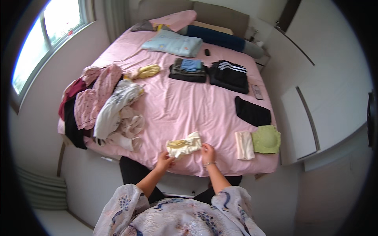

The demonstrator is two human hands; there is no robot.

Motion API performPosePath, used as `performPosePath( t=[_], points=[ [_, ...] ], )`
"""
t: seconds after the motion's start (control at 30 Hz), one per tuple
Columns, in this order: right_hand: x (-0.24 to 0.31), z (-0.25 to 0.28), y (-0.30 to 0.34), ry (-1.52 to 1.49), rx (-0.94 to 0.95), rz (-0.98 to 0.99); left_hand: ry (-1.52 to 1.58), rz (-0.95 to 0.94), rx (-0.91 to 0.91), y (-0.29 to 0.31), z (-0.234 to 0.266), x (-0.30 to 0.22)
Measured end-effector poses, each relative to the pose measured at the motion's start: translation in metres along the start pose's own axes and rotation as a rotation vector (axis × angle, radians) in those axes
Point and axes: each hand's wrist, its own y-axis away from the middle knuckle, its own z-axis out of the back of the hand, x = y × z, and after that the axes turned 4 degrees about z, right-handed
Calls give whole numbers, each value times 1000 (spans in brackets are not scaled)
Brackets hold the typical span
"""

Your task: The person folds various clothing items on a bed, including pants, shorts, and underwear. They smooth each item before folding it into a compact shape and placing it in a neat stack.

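Note:
A small cream and pale yellow garment (184,144) lies near the front edge of the pink bed (185,106). My left hand (163,160) grips its lower left corner. My right hand (208,153) holds its right end. Both forearms come up from the lower edge in patterned white sleeves. To the right lie a folded cream cloth (244,145) and a folded light green piece (266,139).
A heap of unfolded clothes (103,103) in pink, white, black and dark red covers the bed's left side. Folded dark stacks (229,75) and a black piece (252,112) lie at the right. Pillows (173,43) sit at the head. A window (47,35) is at the left.

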Motion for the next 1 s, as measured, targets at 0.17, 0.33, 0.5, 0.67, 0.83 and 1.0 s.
performPosePath(
  t=[0.17, 0.33, 0.5, 0.67, 0.83, 1.0],
  points=[
    [48, -15, -26, 176, 249, -124, -134, -83, -140, -15, 1, -16],
    [76, 5, -44, 105, 543, -183, -239, -523, -263, -39, 10, -37],
    [129, 59, -70, -549, 716, -502, 36, -476, 18, 13, 2, -144],
    [102, 57, -98, -540, 530, -398, -10, -292, 148, -1, -2, -149],
    [6, 9, -68, -286, 160, -264, 150, -43, -90, -43, 17, -82],
    [27, 12, -26, -40, 277, -232, 302, 71, -112, -41, 40, -55]
  ],
)
